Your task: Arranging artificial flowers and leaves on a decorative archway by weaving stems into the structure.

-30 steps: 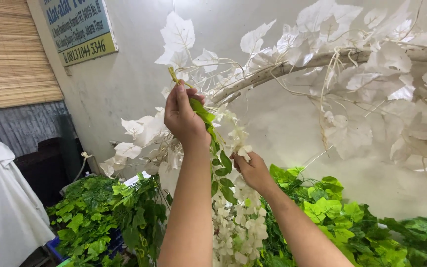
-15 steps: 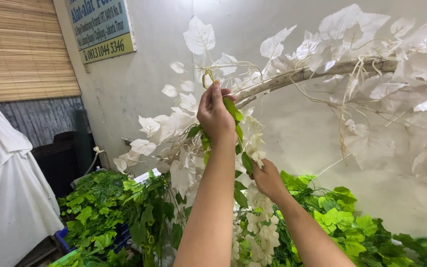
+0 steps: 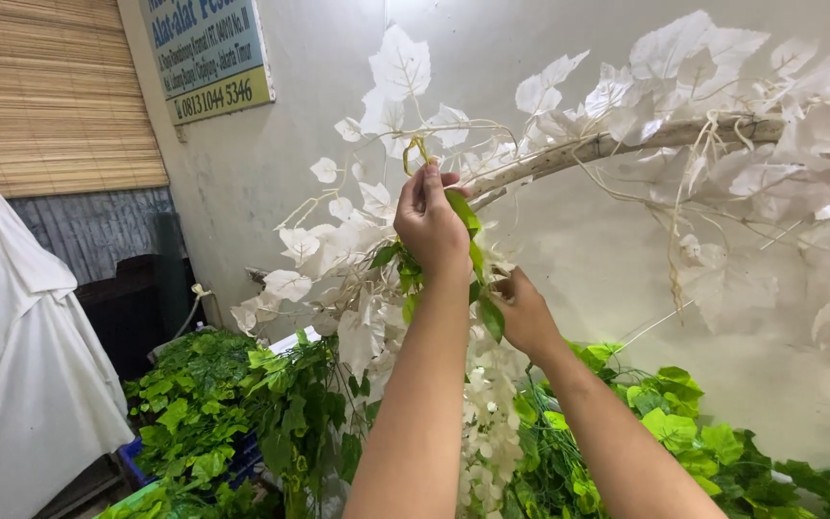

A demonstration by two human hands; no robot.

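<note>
The left hand (image 3: pixel 429 223) is raised, arm reaching straight up, its grip clamped on one green-leaved vine (image 3: pixel 474 258) whose yellowish stem tip (image 3: pixel 413 154) loops above the fingers. The vine hangs down from that fist, against the lower end of one pale curved branch (image 3: pixel 617 144) covered in white leaves. The right hand (image 3: pixel 523 312) sits lower, arm angled up from the right, fingers curled at the vine's lower leaves; how tightly it closes I cannot tell. One cluster of white blossoms (image 3: pixel 492 423) dangles beneath. Green foliage (image 3: pixel 213 404) is heaped below, with one white cloth (image 3: pixel 12 365) at left and one signboard (image 3: pixel 206 53) on the wall.
</note>
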